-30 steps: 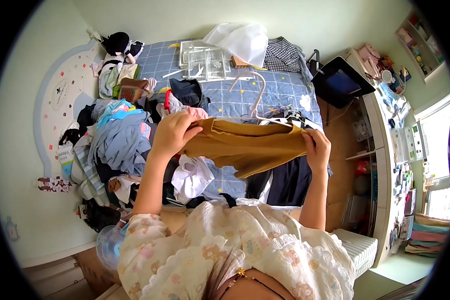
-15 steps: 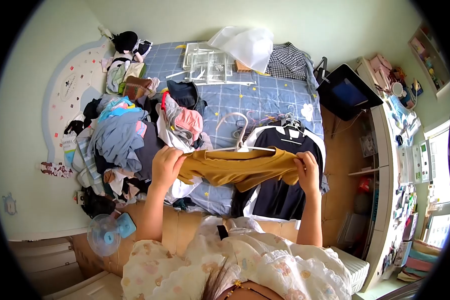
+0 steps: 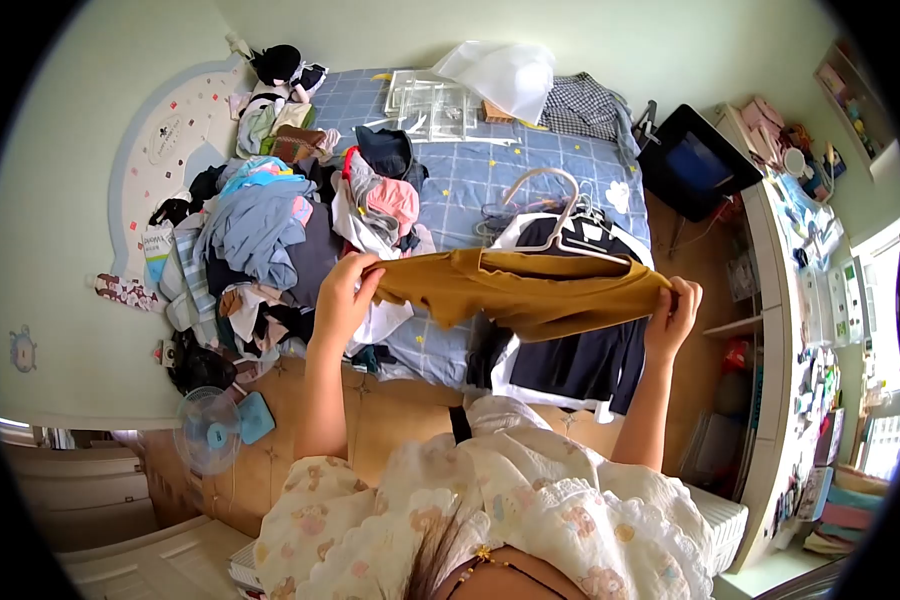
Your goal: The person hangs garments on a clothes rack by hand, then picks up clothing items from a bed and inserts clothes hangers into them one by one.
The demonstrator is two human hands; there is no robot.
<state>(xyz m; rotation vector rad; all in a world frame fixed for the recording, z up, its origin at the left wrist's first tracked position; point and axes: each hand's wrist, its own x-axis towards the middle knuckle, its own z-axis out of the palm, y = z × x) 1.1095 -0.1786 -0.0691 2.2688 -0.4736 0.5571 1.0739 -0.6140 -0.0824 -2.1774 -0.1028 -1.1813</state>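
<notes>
The left hand [image 3: 348, 300] and right hand [image 3: 676, 315], pinching opposite ends of the brown shirt [image 3: 530, 290] above the bed [image 3: 460, 200], now stand farther apart, drawing it wider around the hanger [image 3: 557, 235].

Hanger [image 3: 554, 237] partly hidden by mustard top [image 3: 530, 292]; headboard [image 3: 142, 200] lettering [image 3: 167, 139] unreadable (too small); black shirt [image 3: 575, 372] partly covered.

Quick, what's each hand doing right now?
Left hand: closed, holding one end of the mustard garment.
Right hand: closed, holding its opposite end.
</notes>
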